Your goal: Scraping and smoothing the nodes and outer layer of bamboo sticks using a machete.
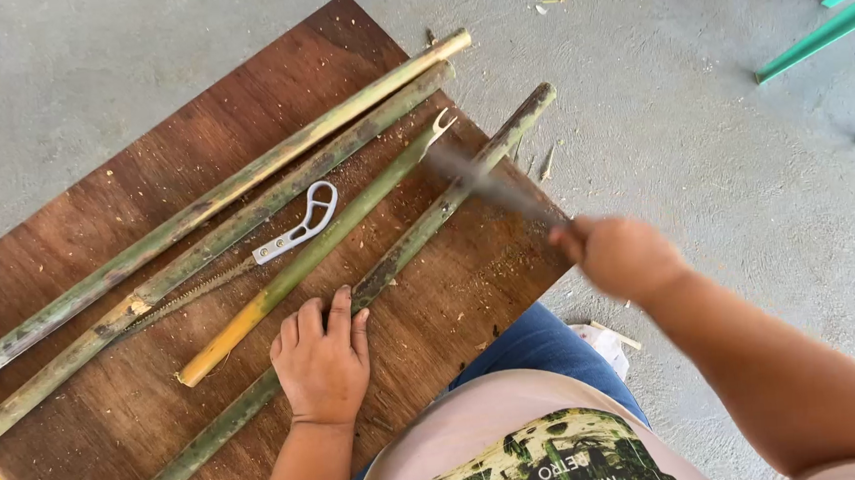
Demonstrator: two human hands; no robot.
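Note:
My left hand [322, 359] presses flat on a long green bamboo pole [417, 233] that lies diagonally across a brown wooden board [95, 213]. Out past the board's right edge, my right hand [621, 255] grips the handle of a blade [489, 186]. The blade is blurred and sits over the same pole near its far end. Three more bamboo poles lie beside it: a short yellow-green one [299, 264] with a split tip, and two long ones [207, 247] [195, 211] farther back.
A small saw with a white handle [297, 231] lies between the poles. Sawdust and chips speckle the board and the grey concrete floor [702, 151]. Teal metal legs [824, 32] stand at the top right. My knee in blue jeans [540, 347] is under the board's edge.

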